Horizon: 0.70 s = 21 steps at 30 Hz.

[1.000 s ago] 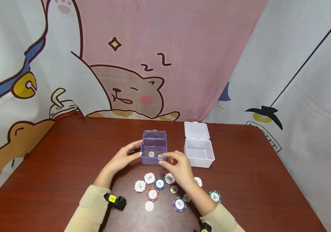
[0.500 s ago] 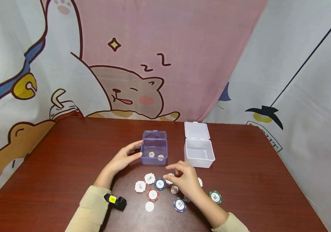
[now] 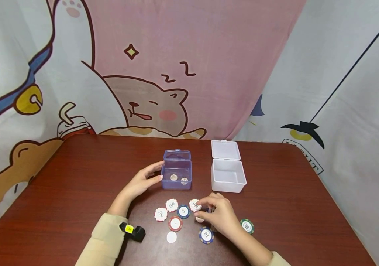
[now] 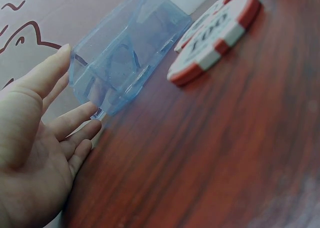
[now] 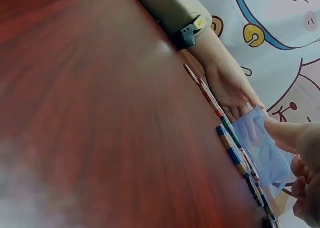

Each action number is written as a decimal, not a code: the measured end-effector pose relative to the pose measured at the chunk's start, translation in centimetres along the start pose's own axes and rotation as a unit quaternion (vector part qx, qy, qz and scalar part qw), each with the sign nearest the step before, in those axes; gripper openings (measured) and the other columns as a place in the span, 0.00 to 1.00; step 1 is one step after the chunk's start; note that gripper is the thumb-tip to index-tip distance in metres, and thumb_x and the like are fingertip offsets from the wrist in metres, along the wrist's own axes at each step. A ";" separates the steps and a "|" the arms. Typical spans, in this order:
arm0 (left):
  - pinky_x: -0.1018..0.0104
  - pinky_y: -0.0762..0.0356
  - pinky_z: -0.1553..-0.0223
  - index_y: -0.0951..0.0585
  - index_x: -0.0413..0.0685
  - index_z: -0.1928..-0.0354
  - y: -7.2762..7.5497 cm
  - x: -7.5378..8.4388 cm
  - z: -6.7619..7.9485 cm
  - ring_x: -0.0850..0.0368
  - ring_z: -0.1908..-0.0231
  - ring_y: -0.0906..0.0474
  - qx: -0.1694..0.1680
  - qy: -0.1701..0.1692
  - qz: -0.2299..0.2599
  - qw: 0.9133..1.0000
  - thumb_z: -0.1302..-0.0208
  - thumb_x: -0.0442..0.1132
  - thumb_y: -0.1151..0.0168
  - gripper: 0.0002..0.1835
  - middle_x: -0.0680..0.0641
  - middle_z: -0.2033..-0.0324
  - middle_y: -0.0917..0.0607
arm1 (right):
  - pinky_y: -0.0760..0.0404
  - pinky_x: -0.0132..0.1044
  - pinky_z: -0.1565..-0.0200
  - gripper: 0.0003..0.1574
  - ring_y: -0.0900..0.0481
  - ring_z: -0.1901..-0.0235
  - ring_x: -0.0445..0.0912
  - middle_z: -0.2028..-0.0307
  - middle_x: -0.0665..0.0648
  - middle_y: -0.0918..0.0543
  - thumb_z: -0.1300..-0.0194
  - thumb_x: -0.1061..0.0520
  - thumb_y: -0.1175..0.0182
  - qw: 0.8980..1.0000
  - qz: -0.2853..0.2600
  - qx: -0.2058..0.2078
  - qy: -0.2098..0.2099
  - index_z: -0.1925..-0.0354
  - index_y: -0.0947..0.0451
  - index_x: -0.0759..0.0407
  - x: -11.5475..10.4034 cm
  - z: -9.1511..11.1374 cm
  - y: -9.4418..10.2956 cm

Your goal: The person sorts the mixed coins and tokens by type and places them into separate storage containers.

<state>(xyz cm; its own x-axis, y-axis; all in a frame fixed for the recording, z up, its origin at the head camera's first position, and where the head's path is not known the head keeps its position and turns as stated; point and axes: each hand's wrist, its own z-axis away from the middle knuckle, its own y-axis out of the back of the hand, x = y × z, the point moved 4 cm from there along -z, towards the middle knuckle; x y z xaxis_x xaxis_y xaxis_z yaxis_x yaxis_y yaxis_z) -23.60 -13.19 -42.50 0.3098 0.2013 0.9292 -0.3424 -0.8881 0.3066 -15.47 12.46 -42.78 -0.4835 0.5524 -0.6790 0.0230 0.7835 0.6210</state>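
My left hand [image 3: 144,181] rests against the left side of an open, see-through blue box [image 3: 176,184], thumb and fingers lightly spread along its wall. Inside the box lie two shiny silver coins, the left coin [image 3: 174,177] and the right coin [image 3: 184,181]. My right hand [image 3: 219,214] is low over the chips, thumb and forefinger apart. Its thumb tip is right above another coin [image 3: 199,220], partly hidden, and its forefinger overlaps a white 100 poker chip [image 3: 194,205]. In the left wrist view, a red-and-white 100 chip [image 4: 215,45] lies beside the box.
An open white box [image 3: 228,181] stands right of the blue one. Several chips lie in front: blue 50 [image 3: 183,211], red 5 [image 3: 175,224], blue 10 [image 3: 206,235], green 20 [image 3: 247,226]. A plain white disc [image 3: 171,237] lies nearest on the brown table [image 3: 292,207].
My right hand has let a coin go into the blue box, then drawn back toward me and down to the coin among the chips. My left hand stays at the box.
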 end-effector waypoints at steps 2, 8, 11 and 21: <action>0.40 0.47 0.46 0.37 0.34 0.38 0.0 0.1 0.0 0.39 0.42 0.39 0.000 0.001 0.000 1.000 0.40 0.33 0.43 0.28 0.31 0.44 0.32 | 0.38 0.27 0.77 0.16 0.37 0.79 0.38 0.85 0.47 0.31 0.67 0.52 0.25 1.000 0.005 -0.004 0.000 0.73 0.17 0.49 0.2 0.2 0.1; 0.40 0.47 0.46 0.37 0.34 0.38 0.0 0.3 0.1 0.39 0.43 0.38 0.002 0.004 -0.001 1.000 0.40 0.32 0.43 0.28 0.30 0.45 0.32 | 0.38 0.27 0.77 0.16 0.37 0.78 0.37 0.85 0.43 0.33 0.68 0.50 0.24 0.999 0.028 -0.020 -0.016 0.74 0.17 0.47 0.6 0.8 0.2; 0.41 0.47 0.45 0.37 0.35 0.38 0.0 0.2 0.1 0.39 0.43 0.38 0.002 0.005 0.000 1.000 0.40 0.32 0.43 0.28 0.31 0.44 0.32 | 0.39 0.26 0.77 0.17 0.39 0.78 0.36 0.85 0.42 0.34 0.68 0.49 0.24 0.999 0.042 -0.027 -0.008 0.74 0.17 0.44 0.8 1.1 0.2; 0.41 0.47 0.45 0.37 0.35 0.38 0.0 0.2 0.1 0.39 0.42 0.39 -0.001 0.009 0.002 1.000 0.40 0.34 0.43 0.28 0.31 0.44 0.32 | 0.40 0.26 0.75 0.17 0.40 0.78 0.35 0.84 0.40 0.34 0.69 0.49 0.25 0.997 0.070 -0.037 0.002 0.74 0.17 0.44 1.2 1.4 -0.1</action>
<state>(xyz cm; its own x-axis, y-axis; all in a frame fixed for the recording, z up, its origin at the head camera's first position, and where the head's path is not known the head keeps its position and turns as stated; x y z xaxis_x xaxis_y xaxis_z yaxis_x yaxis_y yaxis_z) -23.48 -13.19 -42.35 0.2927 0.2051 0.9340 -0.3449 -0.8884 0.3031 -14.88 13.48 -44.18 -0.4837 0.6531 -0.5827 0.0249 0.6758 0.7367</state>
